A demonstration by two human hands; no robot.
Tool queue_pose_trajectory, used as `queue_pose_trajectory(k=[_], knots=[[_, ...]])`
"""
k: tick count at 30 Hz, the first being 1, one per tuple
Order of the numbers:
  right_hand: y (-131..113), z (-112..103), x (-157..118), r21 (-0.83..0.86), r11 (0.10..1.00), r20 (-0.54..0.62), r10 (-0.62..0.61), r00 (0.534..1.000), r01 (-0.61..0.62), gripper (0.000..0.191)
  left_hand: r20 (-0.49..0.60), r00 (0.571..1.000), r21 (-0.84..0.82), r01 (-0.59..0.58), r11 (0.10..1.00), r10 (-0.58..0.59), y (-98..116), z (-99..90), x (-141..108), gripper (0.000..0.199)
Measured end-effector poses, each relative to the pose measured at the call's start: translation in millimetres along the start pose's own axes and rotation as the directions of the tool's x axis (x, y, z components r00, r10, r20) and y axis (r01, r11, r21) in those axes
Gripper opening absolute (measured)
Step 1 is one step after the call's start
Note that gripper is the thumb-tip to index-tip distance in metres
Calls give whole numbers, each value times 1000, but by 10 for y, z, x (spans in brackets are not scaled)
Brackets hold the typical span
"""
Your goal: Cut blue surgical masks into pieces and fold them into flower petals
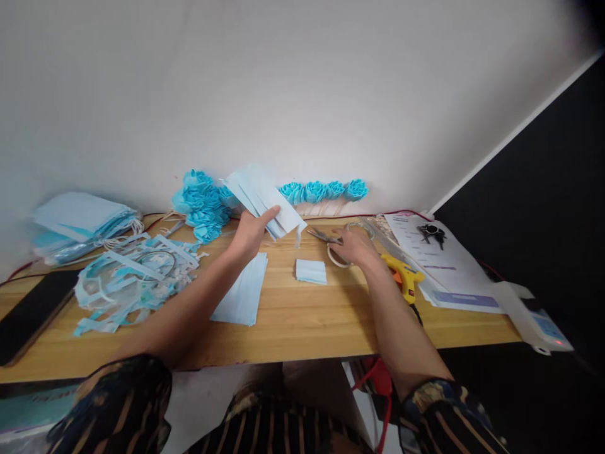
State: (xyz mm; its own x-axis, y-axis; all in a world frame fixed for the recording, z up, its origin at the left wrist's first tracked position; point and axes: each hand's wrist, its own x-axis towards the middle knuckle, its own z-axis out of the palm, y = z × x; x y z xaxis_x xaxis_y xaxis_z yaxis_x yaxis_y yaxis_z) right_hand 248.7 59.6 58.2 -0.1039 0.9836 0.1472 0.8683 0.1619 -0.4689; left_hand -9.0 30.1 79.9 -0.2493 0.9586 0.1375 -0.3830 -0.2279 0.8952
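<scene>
Raised above the table, my left hand (254,232) pinches pale blue mask sheets (265,197) between thumb and fingers, and a thin strip hangs from their right corner. My right hand (353,244) is over the scissors (325,237) on the table, its fingers curled at their handles, with the blades pointing left. White rings of tape or wire lie around that hand. A small folded blue-white stack (311,271) lies between my hands. Below my left wrist rests a larger stack of flat pale blue sheets (243,296), partly covered by my forearm.
Blue fabric flowers (201,205) line the wall. Left are bagged masks (85,224), a pile of scraps (132,277) and a phone (35,312). A yellow glue gun (404,276), papers (444,271), keys (432,234) and a white power strip (532,318) are right.
</scene>
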Motion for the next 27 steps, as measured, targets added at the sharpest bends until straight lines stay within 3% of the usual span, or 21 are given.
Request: queue_pose_trajectory(k=[4,6,8,12,15,20,24,27], knots=[[-284,66,-107,290,948,-201,-72,977,129,44,35,999,177,-36,983,31,-66,14,-79,38],[-449,152,-177,677,717,-154,-85,984,167,56,70,997,258,-34,965,17,-98,44,-132,35],[-572,247,-240,812,570,-72,-113,991,124,60,124,992,334,-24,942,-19,-146,88,-199,32],[-679,364,-330,739,646,-190,-70,979,190,40,204,975,395,0,919,-88,-260,143,-294,31],[-686,362,-346,693,688,-272,-27,962,215,28,189,975,356,45,934,-119,-308,109,-264,38],[-613,318,-290,663,694,-426,40,904,282,26,172,984,189,9,982,-42,-304,-3,-112,43],[-584,324,-266,707,639,-419,31,907,304,30,157,986,228,-90,970,55,-306,-28,-75,44],[-607,335,-272,814,504,-339,5,941,290,35,181,979,299,-141,944,89,-325,-16,-104,46]])
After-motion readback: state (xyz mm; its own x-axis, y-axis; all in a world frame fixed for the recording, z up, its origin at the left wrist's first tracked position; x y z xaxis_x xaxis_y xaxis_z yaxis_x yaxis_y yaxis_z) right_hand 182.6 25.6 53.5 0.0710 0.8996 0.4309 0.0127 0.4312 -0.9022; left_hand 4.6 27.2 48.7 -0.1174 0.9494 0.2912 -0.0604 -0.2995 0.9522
